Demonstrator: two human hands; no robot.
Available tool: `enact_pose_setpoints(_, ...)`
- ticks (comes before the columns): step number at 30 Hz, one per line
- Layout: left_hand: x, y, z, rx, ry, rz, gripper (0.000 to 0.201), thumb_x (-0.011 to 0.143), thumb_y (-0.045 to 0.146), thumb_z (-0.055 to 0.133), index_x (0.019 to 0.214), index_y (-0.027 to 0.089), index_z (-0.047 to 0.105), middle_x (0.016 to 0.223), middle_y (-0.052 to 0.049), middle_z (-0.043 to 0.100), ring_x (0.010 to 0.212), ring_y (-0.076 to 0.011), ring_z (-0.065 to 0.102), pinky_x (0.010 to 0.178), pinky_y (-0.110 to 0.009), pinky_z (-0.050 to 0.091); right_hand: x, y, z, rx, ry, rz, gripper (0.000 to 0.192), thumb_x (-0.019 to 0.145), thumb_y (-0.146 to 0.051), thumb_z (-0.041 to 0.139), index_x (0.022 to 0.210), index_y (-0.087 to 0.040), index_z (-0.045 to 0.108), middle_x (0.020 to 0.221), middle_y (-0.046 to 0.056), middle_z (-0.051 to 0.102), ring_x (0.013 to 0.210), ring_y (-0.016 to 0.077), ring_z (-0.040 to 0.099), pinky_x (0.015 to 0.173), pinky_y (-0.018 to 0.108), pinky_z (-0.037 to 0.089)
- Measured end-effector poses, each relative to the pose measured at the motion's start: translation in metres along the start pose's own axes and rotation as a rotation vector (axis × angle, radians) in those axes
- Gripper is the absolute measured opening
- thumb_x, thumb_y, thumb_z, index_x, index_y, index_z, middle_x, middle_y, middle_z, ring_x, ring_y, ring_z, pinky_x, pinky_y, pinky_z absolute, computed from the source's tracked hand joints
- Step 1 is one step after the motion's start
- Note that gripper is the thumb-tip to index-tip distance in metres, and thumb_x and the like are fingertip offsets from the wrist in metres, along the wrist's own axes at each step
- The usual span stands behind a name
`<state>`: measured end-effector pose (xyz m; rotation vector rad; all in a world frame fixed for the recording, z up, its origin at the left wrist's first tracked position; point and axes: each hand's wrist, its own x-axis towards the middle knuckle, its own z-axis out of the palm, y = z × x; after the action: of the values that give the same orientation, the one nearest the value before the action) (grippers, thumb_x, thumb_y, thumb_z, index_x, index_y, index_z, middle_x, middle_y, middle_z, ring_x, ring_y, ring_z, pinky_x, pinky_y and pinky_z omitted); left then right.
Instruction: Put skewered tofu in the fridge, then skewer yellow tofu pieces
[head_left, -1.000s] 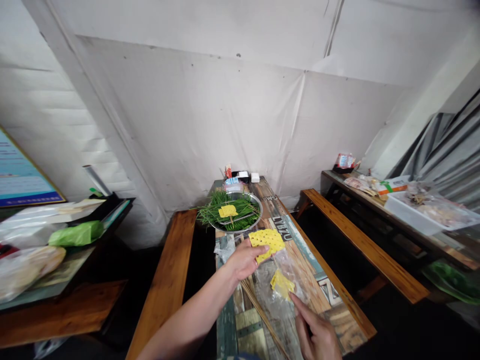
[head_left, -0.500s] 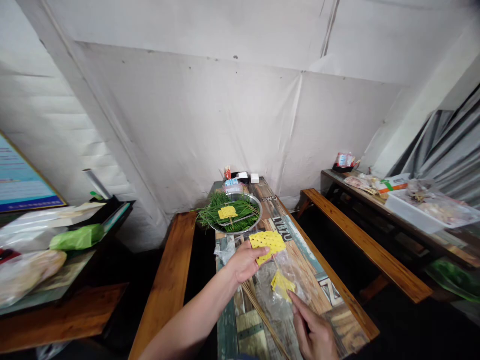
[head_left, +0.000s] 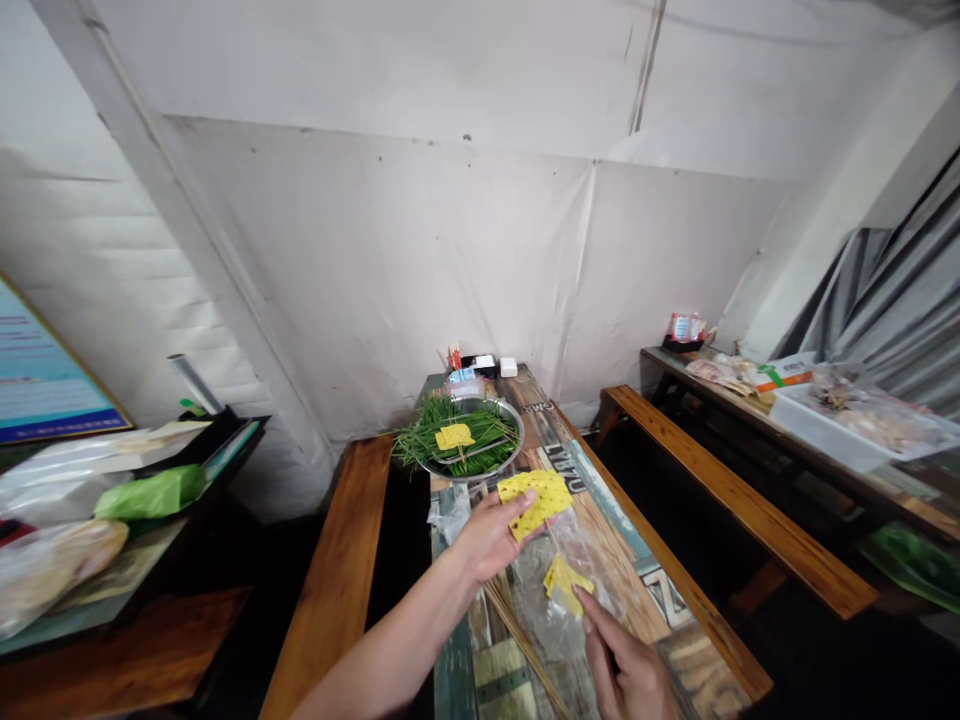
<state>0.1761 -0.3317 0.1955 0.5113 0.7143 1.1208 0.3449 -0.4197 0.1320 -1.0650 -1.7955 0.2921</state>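
Two hands: left (head_left: 486, 535) pinches a speckled yellow sheet (head_left: 535, 499), right (head_left: 626, 668) fingers press crinkled clear plastic (head_left: 559, 560).

2 bare hands enter from the bottom edge: the left hand (head_left: 487, 535) on a long forearm with no sleeve, and the right hand (head_left: 630, 670) cut off at the wrist. No gloves, rings or watch show.

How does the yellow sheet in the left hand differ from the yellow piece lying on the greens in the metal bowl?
The yellow sheet is held off the table in the left hand, pinched at its near edge; the yellow piece lies flat on the greens in the metal bowl, touched by no hand. The held sheet looks larger and shows dark specks; none can be made out on the bowl piece. Both are thin, yellow and roughly rectangular.
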Motion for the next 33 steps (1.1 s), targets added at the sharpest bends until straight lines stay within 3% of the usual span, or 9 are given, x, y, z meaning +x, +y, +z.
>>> enact_pose_setpoints(6, -0.006, 0.001, 0.006, 0.079, -0.002, 0.053, 0.029, 0.065, 0.01, 0.066, 0.094, 0.007, 0.062, 0.099, -0.016, 0.064, 0.092, -0.0241, 0.06, 0.086, -0.037, 0.046, -0.001, -0.002, 0.005, 0.006, 0.077, 0.054, 0.036, 0.086, -0.037, 0.039, 0.104, -0.019, 0.063, 0.085, 0.006, 0.07, 0.075, 0.0147, 0.066, 0.067, 0.016, 0.052)
enact_pose_setpoints(16, -0.01, -0.004, 0.013, 0.128, -0.045, 0.1, 0.031, 0.064, 0.014, 0.067, 0.094, 0.008, 0.062, 0.1, -0.015, 0.064, 0.091, -0.0236, 0.06, 0.085, -0.037, 0.045, -0.004, 0.0, 0.01, 0.024, 0.098, 0.081, 0.035, 0.086, -0.033, 0.039, 0.109, -0.018, 0.06, 0.089, 0.007, 0.069, 0.077, 0.0135, 0.066, 0.067, 0.013, 0.051)
enact_pose_setpoints(24, -0.002, -0.004, 0.012, 0.008, 0.074, 0.063, 0.026, 0.068, 0.017, 0.064, 0.093, 0.009, 0.06, 0.095, -0.014, 0.065, 0.089, -0.0217, 0.061, 0.082, -0.037, 0.048, 0.001, 0.002, 0.008, 0.023, 0.078, 0.045, 0.034, 0.085, -0.033, 0.041, 0.108, -0.018, 0.061, 0.09, 0.007, 0.069, 0.078, 0.0145, 0.066, 0.068, 0.015, 0.051)
enact_pose_setpoints(33, 0.0, -0.012, 0.012, 0.038, 0.067, 0.082, 0.028, 0.066, 0.018, 0.067, 0.091, 0.008, 0.061, 0.094, -0.014, 0.065, 0.087, -0.0231, 0.061, 0.082, -0.039, 0.048, 0.003, 0.005, 0.01, 0.005, 0.066, 0.023, 0.032, 0.085, -0.033, 0.041, 0.107, -0.02, 0.061, 0.09, 0.006, 0.069, 0.077, 0.0145, 0.066, 0.068, 0.015, 0.051)
